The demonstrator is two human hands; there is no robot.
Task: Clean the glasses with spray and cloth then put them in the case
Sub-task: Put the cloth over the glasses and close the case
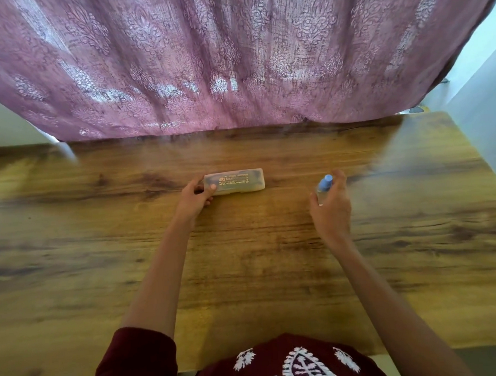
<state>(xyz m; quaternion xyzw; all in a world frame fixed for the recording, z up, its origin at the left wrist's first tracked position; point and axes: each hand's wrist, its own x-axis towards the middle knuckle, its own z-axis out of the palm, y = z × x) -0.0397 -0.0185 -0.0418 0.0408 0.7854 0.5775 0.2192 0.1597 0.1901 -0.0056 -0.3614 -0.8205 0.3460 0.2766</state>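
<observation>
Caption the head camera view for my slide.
Left hand grips the translucent case on a wooden table; right hand holds a blue-capped spray bottle.

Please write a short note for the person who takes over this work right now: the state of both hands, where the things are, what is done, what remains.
Left hand grips the left end of the translucent glasses case, which lies closed on the wooden table.
Right hand holds the small spray bottle with a blue cap, to the right of the case.
A dark shape inside the case is probably the glasses. No cloth in view.
Done: nothing visible yet.
Left: open case, spray, wipe, put glasses back.
</observation>
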